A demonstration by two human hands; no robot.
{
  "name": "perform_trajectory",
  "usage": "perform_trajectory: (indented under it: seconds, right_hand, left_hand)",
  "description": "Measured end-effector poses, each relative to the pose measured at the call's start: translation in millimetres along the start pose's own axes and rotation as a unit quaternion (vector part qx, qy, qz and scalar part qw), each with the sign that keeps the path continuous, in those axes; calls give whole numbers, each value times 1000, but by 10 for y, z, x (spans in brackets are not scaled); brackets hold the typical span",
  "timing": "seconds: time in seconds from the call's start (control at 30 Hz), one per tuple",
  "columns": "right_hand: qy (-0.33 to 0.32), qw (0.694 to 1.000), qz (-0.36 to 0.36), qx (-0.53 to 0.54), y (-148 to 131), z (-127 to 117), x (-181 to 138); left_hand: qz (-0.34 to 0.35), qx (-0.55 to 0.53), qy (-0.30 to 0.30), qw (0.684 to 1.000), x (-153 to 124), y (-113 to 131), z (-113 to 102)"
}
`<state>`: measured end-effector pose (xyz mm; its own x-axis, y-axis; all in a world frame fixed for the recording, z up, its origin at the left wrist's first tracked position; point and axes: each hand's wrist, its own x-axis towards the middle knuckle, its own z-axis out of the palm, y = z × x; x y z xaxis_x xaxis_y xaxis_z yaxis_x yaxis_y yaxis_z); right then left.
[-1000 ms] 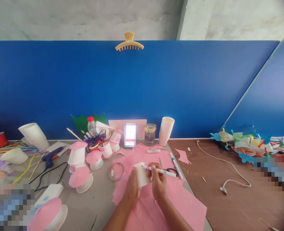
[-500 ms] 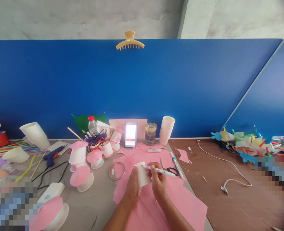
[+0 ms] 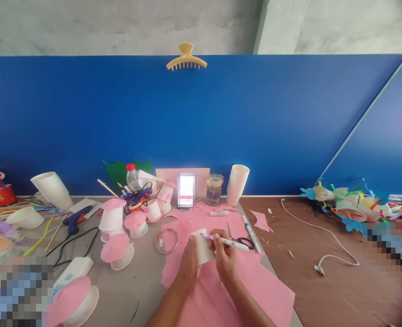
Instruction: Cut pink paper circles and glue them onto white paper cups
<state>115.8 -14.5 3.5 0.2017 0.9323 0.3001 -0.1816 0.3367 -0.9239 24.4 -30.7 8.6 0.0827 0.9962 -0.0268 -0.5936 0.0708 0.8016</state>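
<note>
Two hands meet over the pink paper (image 3: 255,290). Left hand (image 3: 189,268) wraps its fingers around a white cup (image 3: 203,247). Right hand (image 3: 224,260) pinches a pen (image 3: 226,242), tip touching the cup.

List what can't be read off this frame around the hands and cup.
Head view only:
- Marker tip and any mark on the paper cup: too small, partly behind the right hand.
- Cup's near side: covered by the left hand.
- Phone screen: pixelated.
- Lower left and right edge of the table: pixelated blocks.
- Forearms: cut off by the bottom edge.
</note>
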Motion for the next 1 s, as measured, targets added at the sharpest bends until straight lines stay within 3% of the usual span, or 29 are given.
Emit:
perform_trajectory:
  seconds: [0.27,0.73,1.0]
  right_hand:
    - [4,1000,6,0,-71,9,-4]
    - [32,999,39,19,-79,2,14]
    - [55,993,74,74,-6,-4,56]
  left_hand:
    - [-12,-31,32,999,4,-11,11]
    - [-24,-38,25,999,25,-14,1]
    - [-52,-74,66,994,39,-23,7]
